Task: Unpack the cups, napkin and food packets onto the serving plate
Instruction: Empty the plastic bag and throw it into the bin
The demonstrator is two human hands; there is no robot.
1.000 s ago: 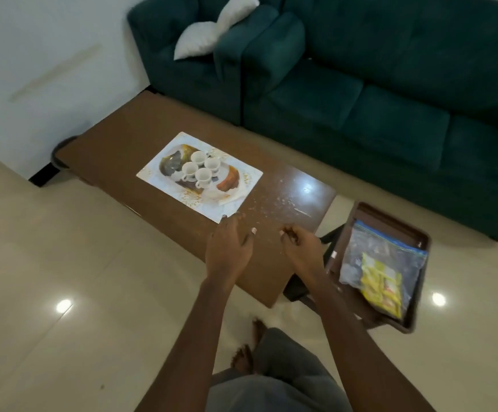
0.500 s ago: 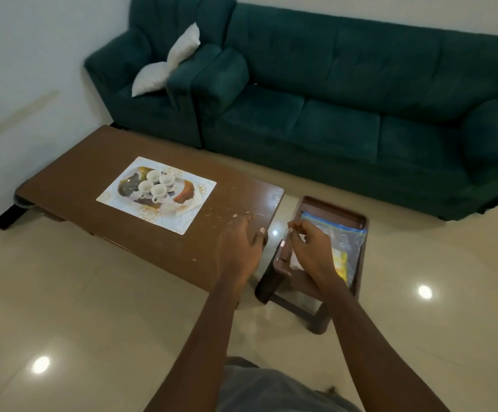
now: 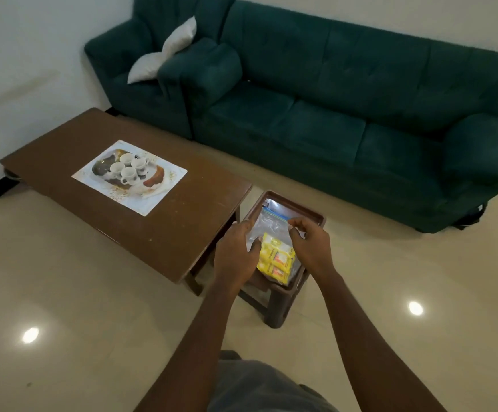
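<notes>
Left hand (image 3: 234, 257) grips the zip bag's (image 3: 271, 223) left edge and right hand (image 3: 311, 248) pinches its right side, likely bracing it to open the seal. Food packets (image 3: 277, 260) are inside, on the stool (image 3: 296, 205) right of the bench (image 3: 63, 144). Cups (image 3: 128, 169) are already on the serving plate (image 3: 152, 200).
</notes>
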